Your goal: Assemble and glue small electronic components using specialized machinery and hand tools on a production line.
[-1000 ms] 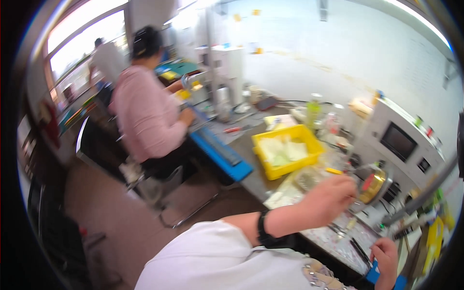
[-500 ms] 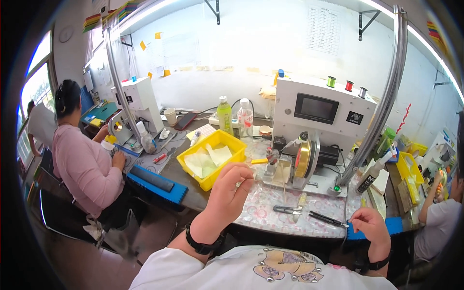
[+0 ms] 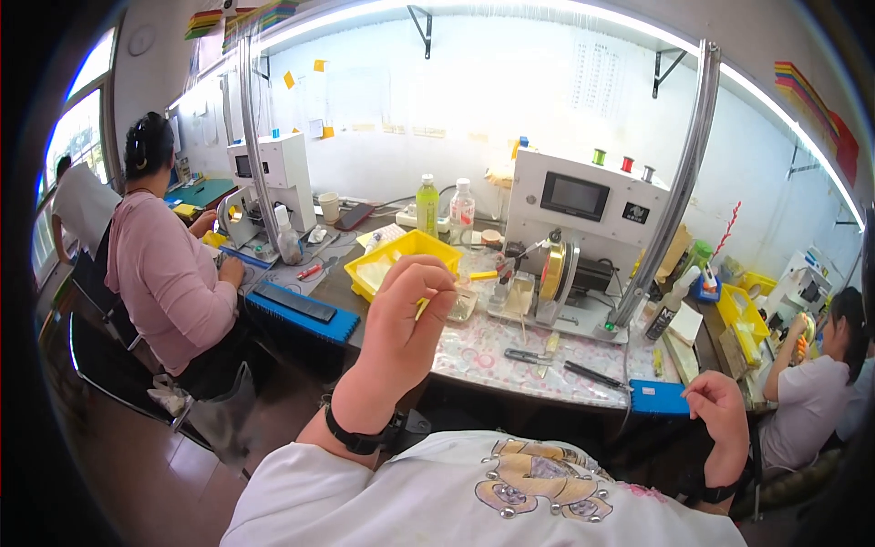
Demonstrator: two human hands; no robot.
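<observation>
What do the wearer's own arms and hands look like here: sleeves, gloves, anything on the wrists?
Both hands are bare, no gloves. The left hand has a black band, like a watch strap, on its wrist. The right hand has a dark band at the wrist too. The forearms are uncovered; the white top has short sleeves.

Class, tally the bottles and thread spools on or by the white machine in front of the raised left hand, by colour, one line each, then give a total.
Green bottle: 1
Clear bottle with red label: 1
Green spool: 1
Red spool: 1
Grey spool: 1
Total: 5
</observation>
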